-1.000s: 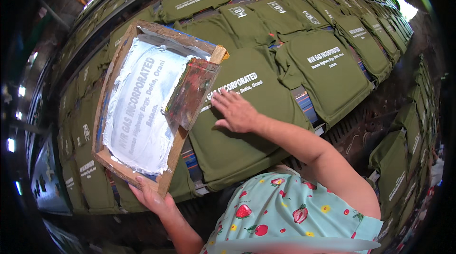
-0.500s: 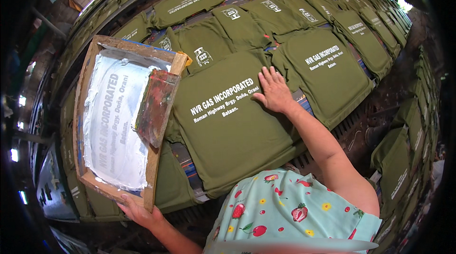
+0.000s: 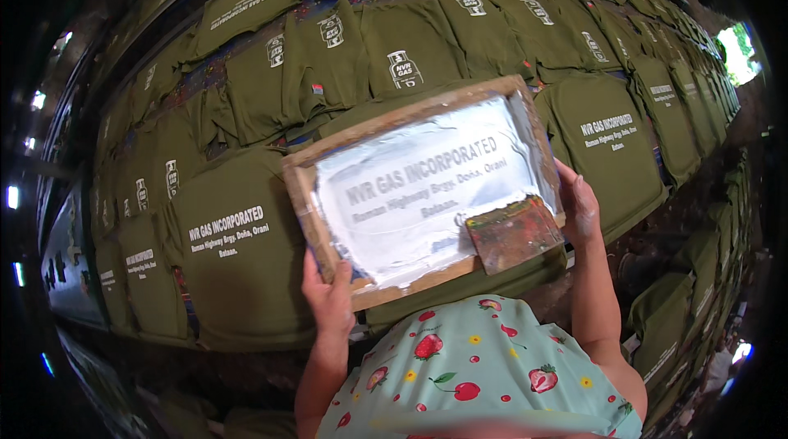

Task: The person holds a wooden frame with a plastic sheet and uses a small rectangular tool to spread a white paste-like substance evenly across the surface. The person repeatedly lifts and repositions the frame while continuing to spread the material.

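Observation:
A wooden-framed printing screen (image 3: pixel 386 127) is held level in front of me, over a green shirt whose lower edge (image 3: pixel 460 291) shows beneath it. White ink coats its mesh, and grey lettering shows through. My left hand (image 3: pixel 330 291) grips the frame's lower left corner, thumb on top. At the right end, my right hand (image 3: pixel 579 202) closes on the frame's side, its fingers partly hidden by the wood. A paint-stained squeegee (image 3: pixel 515 235) rests across the near right part of the frame. Most of the shirt underneath is hidden.
To the left lies a green shirt with white print (image 3: pixel 238 275); another printed shirt (image 3: pixel 611 151) lies to the right. Behind are rows of shirts with white cylinder-shaped prints (image 3: pixel 404 69). More shirts hang or lie at the lower right (image 3: pixel 669 316).
The screen has swung from upright at the left to lying lengthwise before me. My right hand has left the middle shirt and taken the frame's right side. The view has shifted left.

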`<action>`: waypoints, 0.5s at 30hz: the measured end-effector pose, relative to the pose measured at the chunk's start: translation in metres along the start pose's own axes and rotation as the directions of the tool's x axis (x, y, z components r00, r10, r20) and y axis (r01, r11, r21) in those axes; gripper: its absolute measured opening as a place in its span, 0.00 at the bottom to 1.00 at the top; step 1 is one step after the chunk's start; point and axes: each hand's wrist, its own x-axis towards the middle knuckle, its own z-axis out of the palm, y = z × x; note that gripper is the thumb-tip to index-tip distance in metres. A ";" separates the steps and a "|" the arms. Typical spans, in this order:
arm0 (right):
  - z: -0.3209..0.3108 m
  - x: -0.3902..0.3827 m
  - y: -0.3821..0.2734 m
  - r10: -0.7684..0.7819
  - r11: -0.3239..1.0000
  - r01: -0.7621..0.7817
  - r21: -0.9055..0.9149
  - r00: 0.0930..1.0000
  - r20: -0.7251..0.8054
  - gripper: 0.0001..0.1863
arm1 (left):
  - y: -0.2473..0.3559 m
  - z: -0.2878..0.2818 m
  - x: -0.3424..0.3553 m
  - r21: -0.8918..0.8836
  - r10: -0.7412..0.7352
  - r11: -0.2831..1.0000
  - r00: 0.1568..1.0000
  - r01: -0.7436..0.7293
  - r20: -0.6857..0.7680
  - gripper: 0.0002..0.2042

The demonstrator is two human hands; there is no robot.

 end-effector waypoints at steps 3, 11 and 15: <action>-0.014 -0.009 0.016 -0.020 0.997 0.010 -0.077 0.991 -0.130 0.38 | -0.018 0.014 0.017 0.041 -0.023 0.999 0.998 0.020 0.060 0.36; -0.032 -0.005 0.039 0.016 0.998 -0.026 -0.054 0.984 -0.179 0.32 | -0.040 0.025 0.031 0.035 0.075 0.997 0.997 -0.074 -0.023 0.34; -0.034 0.003 0.047 0.024 0.998 -0.032 -0.051 0.991 -0.134 0.31 | -0.047 0.018 0.042 0.094 0.154 0.984 0.987 -0.150 -0.041 0.33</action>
